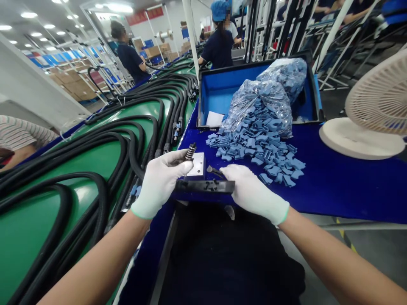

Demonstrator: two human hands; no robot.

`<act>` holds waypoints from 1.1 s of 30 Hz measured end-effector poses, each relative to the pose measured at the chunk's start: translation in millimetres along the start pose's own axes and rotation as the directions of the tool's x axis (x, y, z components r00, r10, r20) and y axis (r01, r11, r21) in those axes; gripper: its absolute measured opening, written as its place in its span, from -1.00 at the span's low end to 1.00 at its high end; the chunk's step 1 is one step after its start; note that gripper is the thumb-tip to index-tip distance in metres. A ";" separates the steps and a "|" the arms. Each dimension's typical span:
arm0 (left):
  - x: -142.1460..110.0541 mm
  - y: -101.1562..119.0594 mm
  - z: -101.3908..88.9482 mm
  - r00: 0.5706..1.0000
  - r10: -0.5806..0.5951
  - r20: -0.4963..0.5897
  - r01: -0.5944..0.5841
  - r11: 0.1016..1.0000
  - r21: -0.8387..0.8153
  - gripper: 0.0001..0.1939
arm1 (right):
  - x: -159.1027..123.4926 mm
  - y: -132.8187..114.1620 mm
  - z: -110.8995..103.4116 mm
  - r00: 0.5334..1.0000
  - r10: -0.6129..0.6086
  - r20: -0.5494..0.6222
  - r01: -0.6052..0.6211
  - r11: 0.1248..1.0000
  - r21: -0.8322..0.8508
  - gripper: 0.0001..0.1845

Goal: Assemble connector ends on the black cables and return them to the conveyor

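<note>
Both my hands wear white gloves. Between the thumb and fingers of my left hand (162,178) is a small black fitting with a coiled spring (190,152), held upright. My right hand (251,186) is closed on a slim black piece (215,171) that points to the left. Just below runs a black strip (206,186) with small dark parts on it, along the table's near edge; my right fingers are close to its right end. Behind it stands a silver metal block (197,165) with small holes. A heap of blue plastic clips (260,140) lies beyond my right hand.
Clear plastic bags (260,101) of blue clips lean out of a blue bin (214,95). A beige fan (362,137) stands at right. Black hoses (127,131) cover the green conveyor (85,148) at left. Two people (219,42) work farther back; a striped sleeve (19,131) shows at left.
</note>
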State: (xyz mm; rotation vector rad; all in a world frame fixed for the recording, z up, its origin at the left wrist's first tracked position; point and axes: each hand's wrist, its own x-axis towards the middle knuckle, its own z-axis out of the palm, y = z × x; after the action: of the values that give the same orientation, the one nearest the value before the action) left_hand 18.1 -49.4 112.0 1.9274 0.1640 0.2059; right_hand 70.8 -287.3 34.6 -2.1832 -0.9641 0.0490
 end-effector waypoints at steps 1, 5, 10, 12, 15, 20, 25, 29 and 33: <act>-1.3 1.3 1.2 1.000 0.005 -0.015 -0.005 1.000 0.031 -0.51 | -4.5 -0.5 -2.1 0.999 0.007 -0.043 -0.007 1.000 -0.008 -0.46; -8.0 2.0 6.0 0.992 0.092 0.086 -0.108 0.972 0.209 -0.59 | -20.1 -14.0 6.9 0.990 0.140 0.021 -0.133 0.873 0.469 -0.31; -11.1 -1.3 9.2 0.905 0.179 0.387 -0.293 0.920 0.260 -0.72 | -23.8 -27.3 30.6 0.942 0.322 0.092 -0.234 0.436 0.869 -0.49; -11.7 -0.2 10.7 0.869 0.160 0.468 -0.313 0.911 0.269 -0.74 | -19.6 -27.6 33.2 0.944 0.312 0.111 -0.233 0.390 0.891 -0.49; -15.0 0.0 13.1 0.868 0.144 0.476 -0.311 0.904 0.293 -0.74 | -10.8 -28.3 28.9 0.946 0.285 0.155 -0.262 0.391 0.882 -0.48; -19.1 -18.3 12.0 0.780 0.420 0.465 -0.591 0.740 0.323 -0.78 | 0.0 -29.0 19.5 0.954 0.189 0.234 -0.285 0.319 0.904 -0.42; -2.8 -36.6 9.4 0.775 0.392 0.496 -0.556 0.796 0.240 -0.58 | 0.6 -25.0 20.1 0.965 0.140 0.222 -0.259 0.374 0.890 -0.49; 6.3 -33.5 18.6 0.910 0.127 0.394 -0.220 0.955 0.200 0.06 | 3.9 -21.2 17.8 0.973 0.170 0.157 -0.220 0.464 0.858 -0.55; -20.6 -37.3 24.6 0.968 0.215 0.127 -0.247 0.903 0.351 -0.59 | 3.4 -21.9 20.5 0.977 0.213 0.023 -0.113 0.423 0.899 -0.55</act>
State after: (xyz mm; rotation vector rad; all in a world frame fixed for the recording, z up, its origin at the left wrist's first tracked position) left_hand 2.9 -62.9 67.2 2.3240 -0.0943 0.2645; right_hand 53.2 -262.7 34.6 -1.2098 -0.4465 0.4541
